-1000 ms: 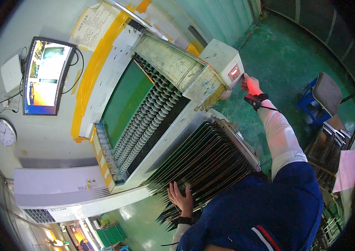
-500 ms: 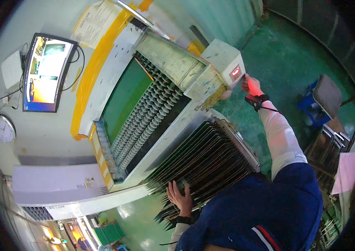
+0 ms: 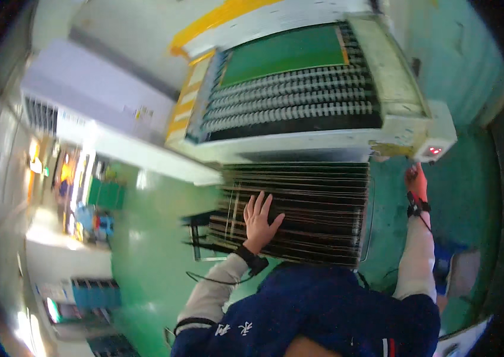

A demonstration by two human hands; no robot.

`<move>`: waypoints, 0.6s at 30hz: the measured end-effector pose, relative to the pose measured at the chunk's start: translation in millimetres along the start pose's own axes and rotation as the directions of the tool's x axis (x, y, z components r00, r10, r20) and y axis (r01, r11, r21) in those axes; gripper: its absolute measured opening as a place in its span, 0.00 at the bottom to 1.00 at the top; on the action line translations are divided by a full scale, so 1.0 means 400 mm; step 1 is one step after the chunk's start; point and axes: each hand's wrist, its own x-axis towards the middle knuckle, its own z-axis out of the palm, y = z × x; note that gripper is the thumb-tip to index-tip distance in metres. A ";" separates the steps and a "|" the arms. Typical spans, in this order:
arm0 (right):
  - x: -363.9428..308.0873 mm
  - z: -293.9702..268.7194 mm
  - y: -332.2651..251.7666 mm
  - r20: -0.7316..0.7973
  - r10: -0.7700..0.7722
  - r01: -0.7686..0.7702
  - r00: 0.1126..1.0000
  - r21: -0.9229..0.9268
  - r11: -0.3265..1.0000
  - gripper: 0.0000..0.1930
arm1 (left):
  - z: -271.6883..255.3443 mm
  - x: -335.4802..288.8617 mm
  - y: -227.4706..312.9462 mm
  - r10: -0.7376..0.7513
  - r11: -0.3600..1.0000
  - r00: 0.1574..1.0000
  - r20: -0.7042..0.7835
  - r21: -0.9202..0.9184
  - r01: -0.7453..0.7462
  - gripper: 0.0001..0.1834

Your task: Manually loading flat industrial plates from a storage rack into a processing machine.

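My left hand (image 3: 259,225) lies with fingers spread on the upper edges of a row of thin dark boards (image 3: 317,229), which stand close together in a rack in front of me. Off to the right, my right hand (image 3: 416,179) reaches up to the underside of a pale control box (image 3: 444,134) with a red lit display (image 3: 435,150). Its fingers are curled together there; whatever they grip is too small and blurred to make out. Beyond the rack, a roller conveyor (image 3: 287,112) with rows of pale wheels carries a flat green board (image 3: 287,55).
The conveyor's pale frame (image 3: 287,153) runs just behind the rack. A long white cabinet (image 3: 94,77) stands at the left. At the lower right is a stool (image 3: 463,273) with a blue base. Green floor (image 3: 151,238) stretches away to the left.
My view has swung round, so the conveyor and rack now lie straight ahead. The left hand rests farther in over the boards, while the right hand stays by the control box.
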 end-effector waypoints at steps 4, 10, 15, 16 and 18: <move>-0.006 0.061 0.033 0.020 -0.035 0.035 0.999 -0.031 0.999 0.14 | -0.004 -0.015 -0.019 0.013 1.000 1.000 -0.002 0.022 -0.013 0.38; -0.102 0.232 0.016 0.155 -0.063 0.105 0.986 -0.285 0.953 0.15 | -0.020 -0.035 -0.032 0.020 0.996 1.000 -0.006 -0.083 -0.020 0.39; -0.180 0.353 0.021 0.319 -0.127 0.302 0.939 -0.595 0.745 0.14 | -0.026 -0.036 -0.041 0.042 0.989 0.999 -0.025 -0.143 -0.045 0.39; -0.193 0.379 0.023 0.382 -0.108 0.357 0.918 -0.675 0.646 0.13 | -0.024 -0.034 -0.045 0.037 0.987 0.999 -0.038 -0.153 -0.042 0.39; -0.223 0.448 0.070 0.323 -0.131 0.324 0.937 -0.672 0.666 0.13 | -0.018 -0.041 -0.059 0.055 0.973 0.998 -0.027 -0.222 -0.060 0.40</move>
